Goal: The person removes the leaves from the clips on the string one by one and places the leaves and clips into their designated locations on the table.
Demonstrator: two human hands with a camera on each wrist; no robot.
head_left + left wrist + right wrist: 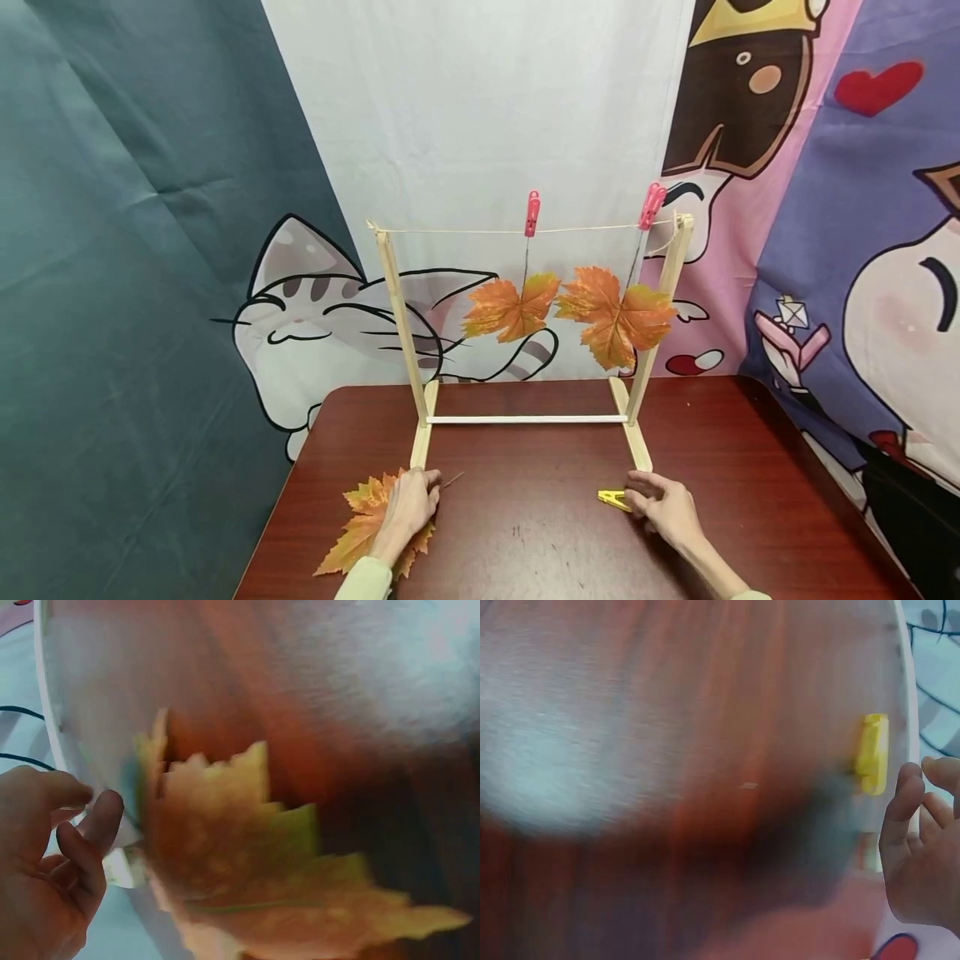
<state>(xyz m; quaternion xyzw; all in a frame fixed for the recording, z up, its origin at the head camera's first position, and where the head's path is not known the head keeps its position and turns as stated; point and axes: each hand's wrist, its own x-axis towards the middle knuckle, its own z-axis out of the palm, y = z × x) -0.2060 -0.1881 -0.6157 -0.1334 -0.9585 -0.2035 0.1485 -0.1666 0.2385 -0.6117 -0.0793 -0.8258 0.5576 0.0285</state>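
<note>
On the front left of the table lies an orange maple leaf [360,533], its thin stem pointing right. My left hand [410,502] is over the leaf, fingers loosely bent, fingertips close to the stem; the wrist view shows the leaf [240,855] beside the hand [56,855]. A yellow clothespin [613,499] lies at the front right. Next to it is my right hand [663,507], fingers loosely bent and slightly apart from the clothespin [872,755] in the right wrist view.
A wooden frame [401,321] stands at the table's back, with a string [450,231] across its top. Two pink clothespins [532,214] on the string hold maple leaves [618,317] by their stems. A white rod [525,419] joins the frame's feet. Printed curtains hang behind.
</note>
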